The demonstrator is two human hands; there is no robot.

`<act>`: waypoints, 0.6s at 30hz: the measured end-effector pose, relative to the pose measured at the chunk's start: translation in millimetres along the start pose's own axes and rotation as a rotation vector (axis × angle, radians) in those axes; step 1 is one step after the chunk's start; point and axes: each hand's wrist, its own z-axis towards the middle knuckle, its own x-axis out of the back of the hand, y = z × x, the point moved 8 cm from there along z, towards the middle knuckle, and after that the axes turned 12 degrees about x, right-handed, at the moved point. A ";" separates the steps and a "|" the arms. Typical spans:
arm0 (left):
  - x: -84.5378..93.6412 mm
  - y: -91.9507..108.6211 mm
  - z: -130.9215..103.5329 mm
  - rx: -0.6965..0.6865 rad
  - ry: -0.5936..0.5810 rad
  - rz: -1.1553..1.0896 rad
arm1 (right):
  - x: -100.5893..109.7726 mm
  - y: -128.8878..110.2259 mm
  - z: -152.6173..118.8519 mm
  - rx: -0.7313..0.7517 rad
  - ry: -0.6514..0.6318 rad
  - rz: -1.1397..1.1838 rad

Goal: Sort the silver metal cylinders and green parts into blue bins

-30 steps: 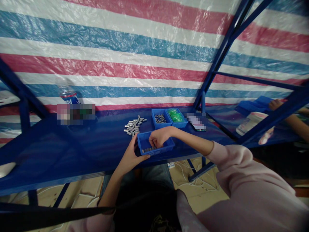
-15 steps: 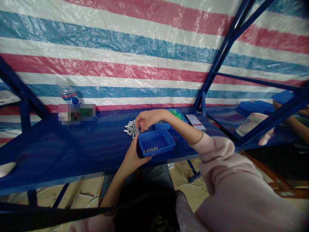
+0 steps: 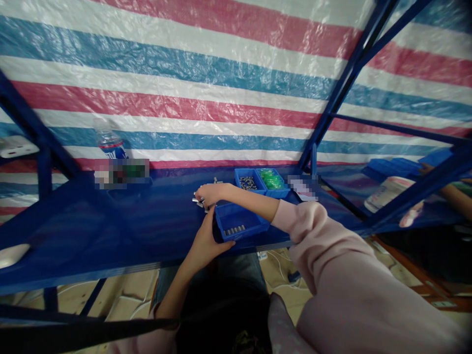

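A small blue plastic bin point(image 3: 260, 228) lies near the table's front edge, with a short row of small metal cylinders point(image 3: 234, 229) along its near wall. My left hand point(image 3: 206, 237) grips the bin's left end, thumb along the front and fingers at the far left corner. Just beyond that corner is a loose pile of silvery metal cylinders point(image 3: 199, 203), partly covered by my right hand point(image 3: 210, 193). The fingers of that hand are bent down and closed on a cylinder in the pile; its fingertips are partly hidden.
Behind the bin stand a blue bin of small metal parts point(image 3: 248, 183) and another with green pieces point(image 3: 272, 180). A phone point(image 3: 303, 189) lies right of them. A bottle point(image 3: 110, 143) stands at the back left, a white object point(image 3: 14, 255) at the left edge. Another person's arm point(image 3: 455, 196) shows far right.
My right hand has moved left and down onto the pile, uncovering the bins behind. My left hand keeps its hold on the front bin. The whole view has shifted slightly.
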 end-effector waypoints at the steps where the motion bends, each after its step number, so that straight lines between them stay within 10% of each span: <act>1: 0.2 -0.1 -0.1 0.000 0.003 0.006 | -1.3 0.6 1.1 0.006 0.001 -0.003; 18: 0.1 4.2 0.3 -0.017 0.014 0.063 | 0.8 -18.4 4.8 0.102 0.128 -0.026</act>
